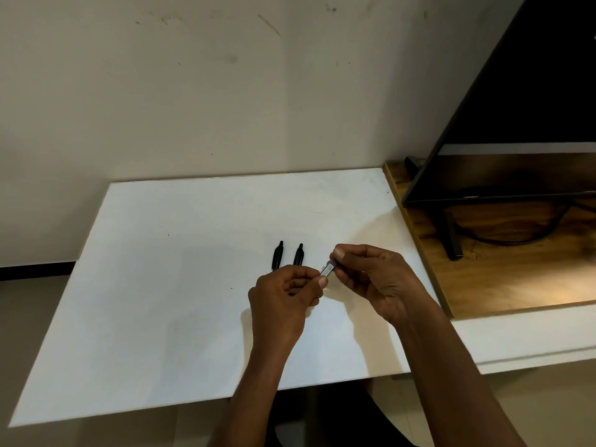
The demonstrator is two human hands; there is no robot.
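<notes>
Both hands are working one item above the white board. The left hand is pinching the near end of the labelled barrel between thumb and curled fingers. The right hand is pinching the far end the same way. The barrel is sitting in the gap between the hands, off the board. Its long axis is running diagonally, low-left to high-right. Both ends are buried in fingers, so I can't tell which is the tip. Two black pens are lying just beyond the left hand, side by side, narrow ends pointing at the wall. A dark screen is standing on the wooden desk at right.
</notes>
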